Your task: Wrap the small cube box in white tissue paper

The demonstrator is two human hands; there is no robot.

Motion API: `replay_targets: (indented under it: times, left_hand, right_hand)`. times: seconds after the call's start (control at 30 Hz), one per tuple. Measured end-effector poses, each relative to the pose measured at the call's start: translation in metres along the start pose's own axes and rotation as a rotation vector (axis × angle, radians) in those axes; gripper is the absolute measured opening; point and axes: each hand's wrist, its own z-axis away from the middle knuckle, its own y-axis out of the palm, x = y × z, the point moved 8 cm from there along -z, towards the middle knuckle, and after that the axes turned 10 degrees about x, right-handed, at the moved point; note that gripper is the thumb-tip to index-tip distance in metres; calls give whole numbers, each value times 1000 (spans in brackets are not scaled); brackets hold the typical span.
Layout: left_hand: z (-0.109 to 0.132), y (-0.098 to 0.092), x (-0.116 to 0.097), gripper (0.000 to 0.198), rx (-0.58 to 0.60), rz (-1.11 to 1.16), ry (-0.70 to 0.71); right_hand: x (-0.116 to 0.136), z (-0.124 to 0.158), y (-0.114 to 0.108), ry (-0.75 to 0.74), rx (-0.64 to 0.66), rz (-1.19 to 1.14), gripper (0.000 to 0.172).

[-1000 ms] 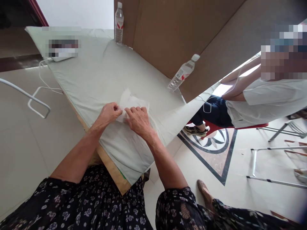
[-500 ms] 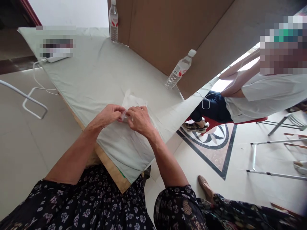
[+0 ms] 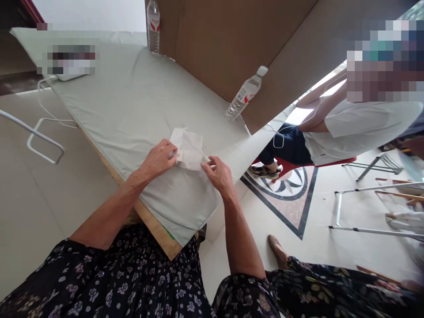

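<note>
A thin, creased white tissue [image 3: 189, 148] lies partly unfolded over the cloth, between my two hands. At its left edge my left hand [image 3: 159, 158] is closed, fingers pinching the tissue; a small greyish bit shows by the fingertips, too small to name. My right hand [image 3: 218, 174] pinches the lower right corner between thumb and fingers. Both hands rest low over the light green tablecloth [image 3: 132, 115], near the table's corner.
One water bottle [image 3: 243, 95] leans toward a brown cardboard panel [image 3: 212, 48]; another bottle [image 3: 153, 28] stands upright farther back. A white device [image 3: 74, 70] with a cable sits far left. A seated person in a white shirt [image 3: 367, 128] is at the right.
My hands have moved apart, the right one going right. The tissue, bunched between the fingers before, is now spread wider and flatter. The view has shifted slightly.
</note>
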Motion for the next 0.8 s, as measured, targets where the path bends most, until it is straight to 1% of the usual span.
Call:
replay_targets:
  times: [0.03, 0.1, 0.2, 0.3, 0.4, 0.53, 0.7, 0.8]
  left_hand:
    - [1, 0, 0, 31, -5, -4, -8]
    - [2, 1, 0, 34, -7, -13, -25]
    - [2, 4, -2, 37, 9, -31, -34]
    - [1, 5, -3, 36, 29, -50, -23]
    - [-1, 5, -4, 35, 51, -72, -24]
    - [-2, 6, -5, 36, 61, -73, -38]
    - [-3, 7, -7, 35, 83, -78, -43]
    - [-4, 7, -7, 35, 96, -65, -32]
  right_hand:
    - [-8, 0, 4, 41, 36, -24, 48]
    - [-13, -4, 12, 49, 65, -68, 59]
    - [-5, -20, 22, 19, 26, -99, 73]
    - [3, -38, 31, 42, -37, -77, 83]
    - [12, -48, 38, 3, -85, -133, 81]
    - [22, -48, 44, -101, -116, -261, 77]
    - [33, -48, 47, -125, -98, -423, 76]
    - [44, -49, 48, -131, -95, -458, 77]
